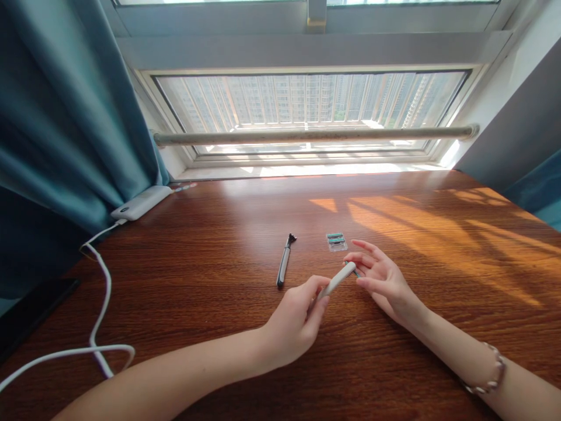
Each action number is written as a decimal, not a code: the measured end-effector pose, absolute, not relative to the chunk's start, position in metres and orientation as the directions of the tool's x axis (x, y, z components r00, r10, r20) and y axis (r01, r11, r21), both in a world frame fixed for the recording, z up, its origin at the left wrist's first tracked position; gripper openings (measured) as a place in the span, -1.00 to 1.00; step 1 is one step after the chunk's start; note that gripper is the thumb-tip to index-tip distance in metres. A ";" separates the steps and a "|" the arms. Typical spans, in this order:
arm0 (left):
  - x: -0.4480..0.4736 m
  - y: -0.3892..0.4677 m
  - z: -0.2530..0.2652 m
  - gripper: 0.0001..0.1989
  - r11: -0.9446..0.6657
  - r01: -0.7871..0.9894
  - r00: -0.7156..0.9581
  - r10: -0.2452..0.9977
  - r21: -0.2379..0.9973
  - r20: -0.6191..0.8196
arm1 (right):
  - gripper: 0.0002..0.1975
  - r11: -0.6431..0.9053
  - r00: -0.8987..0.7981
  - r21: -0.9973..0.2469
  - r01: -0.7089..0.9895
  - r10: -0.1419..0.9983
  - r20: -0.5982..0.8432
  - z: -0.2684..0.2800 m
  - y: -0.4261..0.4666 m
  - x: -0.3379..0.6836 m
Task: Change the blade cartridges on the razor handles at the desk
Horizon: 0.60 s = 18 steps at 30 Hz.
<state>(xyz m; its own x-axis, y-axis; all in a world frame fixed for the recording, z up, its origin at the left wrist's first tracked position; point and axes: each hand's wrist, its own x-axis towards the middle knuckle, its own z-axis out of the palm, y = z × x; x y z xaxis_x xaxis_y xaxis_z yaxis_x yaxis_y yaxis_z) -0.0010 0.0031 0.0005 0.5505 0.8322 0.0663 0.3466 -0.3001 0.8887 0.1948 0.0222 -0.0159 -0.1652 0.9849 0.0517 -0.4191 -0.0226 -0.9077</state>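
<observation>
Left hand (pixel 302 313): grasps brush (pixel 340 278)
Right hand (pixel 385 283): holds cartridge (pixel 357 273) by the brush's tip
Razor (pixel 284 263): on table (pixel 197 263), left of case (pixel 337 243)

And the left hand (pixel 302 313) is swallowing the lower end of the pale stick (pixel 340 279), whose tip is screening part of a tiny teal piece (pixel 357 273); the right hand's (pixel 388 283) fingers are covering more of it, too small for reading! Details inside the clear case (pixel 336 242) are staying too fine to tell. Down left, the white cable (pixel 106 286) is slipping behind the forearm and leaving the frame, where a dark slab (pixel 35 313) is also getting cut off. Outside, buildings (pixel 307 96) are blurring into glare!
</observation>
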 end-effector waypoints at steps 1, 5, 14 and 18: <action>-0.001 0.003 0.000 -0.82 -0.298 0.352 0.545 0.836 0.887 0.065 | -0.40 -0.016 -0.159 -0.910 -0.414 0.986 0.055 -0.016 0.022 0.195; 0.000 0.006 0.000 -0.83 -0.288 0.362 0.516 0.854 0.887 0.066 | -0.39 -0.011 -0.150 -0.910 -0.413 0.987 0.056 -0.016 0.023 0.195; 0.000 0.005 -0.002 -0.82 -0.259 0.317 0.515 0.855 0.912 0.063 | -0.39 0.007 -0.140 -0.925 -0.380 0.988 0.066 -0.016 0.023 0.195; -0.001 0.003 -0.001 -0.82 -0.303 0.323 0.550 0.831 0.896 0.083 | -0.39 0.005 -0.146 -0.927 -0.375 0.987 0.064 -0.016 0.023 0.196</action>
<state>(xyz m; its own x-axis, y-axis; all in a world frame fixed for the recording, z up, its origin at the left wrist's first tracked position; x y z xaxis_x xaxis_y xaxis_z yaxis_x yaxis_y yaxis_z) -0.0006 0.0030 -0.0012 0.5497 0.8312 0.0829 0.3235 -0.3033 0.8963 0.1964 0.0235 -0.0164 -0.1465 0.9871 0.0641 -0.3750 0.0045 -0.9270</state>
